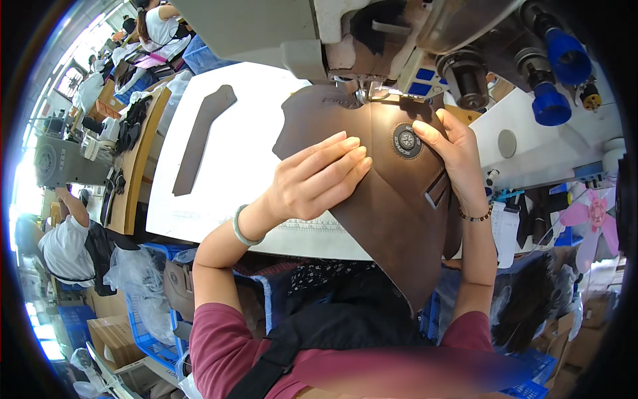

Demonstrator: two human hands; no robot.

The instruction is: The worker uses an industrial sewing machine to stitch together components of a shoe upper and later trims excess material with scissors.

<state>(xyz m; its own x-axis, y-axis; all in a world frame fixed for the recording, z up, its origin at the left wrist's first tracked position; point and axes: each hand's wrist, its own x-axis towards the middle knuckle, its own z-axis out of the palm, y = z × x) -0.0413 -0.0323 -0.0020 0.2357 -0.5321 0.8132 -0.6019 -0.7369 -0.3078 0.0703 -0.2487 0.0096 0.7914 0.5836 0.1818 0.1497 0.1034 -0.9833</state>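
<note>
1. We cannot see the needle under the grey sewing machine head [372, 33], cut off at the top edge.
2. The large brown leather piece [392, 206] hides the white tabletop [252, 133] beneath it.
3. The round dark badge [406, 141] on the leather is too small to read.

— That brown panel [392, 199] under both hands looks like leather, smooth with a soft sheen where the lamp hits it.

— And the round badge [406, 141] on it is dark and embossed. The table [246, 133] is matt white laminate, the sewing machine [372, 33] painted metal with glossy blue plastic knobs [558, 73].
</note>
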